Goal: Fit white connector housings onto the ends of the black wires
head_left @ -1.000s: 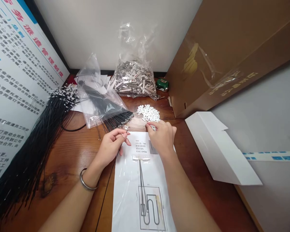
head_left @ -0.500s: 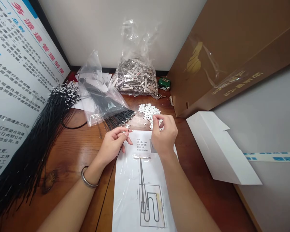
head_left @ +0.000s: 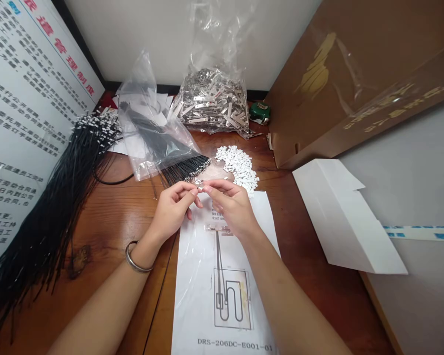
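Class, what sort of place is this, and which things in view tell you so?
Probably a small hand-assembly workspace: bundled black wires at the left, a pile of small white pieces on the table, and a printed diagram.

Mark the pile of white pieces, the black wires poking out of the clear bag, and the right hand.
White pieces [head_left: 240, 165]: head view, middle of the pile.
Black wires [head_left: 184, 169]: head view, their exposed fanned part.
Right hand [head_left: 232, 203]: head view, middle of the hand.
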### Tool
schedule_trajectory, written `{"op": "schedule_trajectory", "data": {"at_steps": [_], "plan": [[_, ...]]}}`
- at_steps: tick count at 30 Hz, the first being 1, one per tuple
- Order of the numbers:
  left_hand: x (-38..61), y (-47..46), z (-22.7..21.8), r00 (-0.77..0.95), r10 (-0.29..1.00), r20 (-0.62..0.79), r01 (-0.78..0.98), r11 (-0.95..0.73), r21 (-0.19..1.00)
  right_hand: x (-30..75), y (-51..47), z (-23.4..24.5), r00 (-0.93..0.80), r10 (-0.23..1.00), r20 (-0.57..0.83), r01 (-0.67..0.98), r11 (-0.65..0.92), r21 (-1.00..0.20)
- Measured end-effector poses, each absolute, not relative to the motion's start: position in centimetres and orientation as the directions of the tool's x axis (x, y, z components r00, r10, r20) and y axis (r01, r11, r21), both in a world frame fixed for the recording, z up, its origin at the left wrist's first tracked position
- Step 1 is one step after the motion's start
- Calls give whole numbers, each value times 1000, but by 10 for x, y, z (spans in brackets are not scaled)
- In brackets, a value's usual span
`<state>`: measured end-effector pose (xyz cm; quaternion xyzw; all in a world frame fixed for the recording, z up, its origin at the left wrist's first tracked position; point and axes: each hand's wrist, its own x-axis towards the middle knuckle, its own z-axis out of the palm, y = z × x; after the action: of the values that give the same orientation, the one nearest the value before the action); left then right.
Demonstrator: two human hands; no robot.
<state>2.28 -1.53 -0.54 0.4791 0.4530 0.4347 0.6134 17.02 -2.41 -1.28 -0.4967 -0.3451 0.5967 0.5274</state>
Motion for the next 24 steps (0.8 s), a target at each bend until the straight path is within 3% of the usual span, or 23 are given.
{"op": "schedule_trajectory", "data": {"at_steps": [8,24], "plan": [[22,-15,-4,200,970,-142,-92,162,982,170,-24,-11,49,983,-174,-170,-164,-972],[22,-16,-13,228,970,-85,-83,107,991,171,-28,-13,128,986,-106,-85,-96,-992]]}}
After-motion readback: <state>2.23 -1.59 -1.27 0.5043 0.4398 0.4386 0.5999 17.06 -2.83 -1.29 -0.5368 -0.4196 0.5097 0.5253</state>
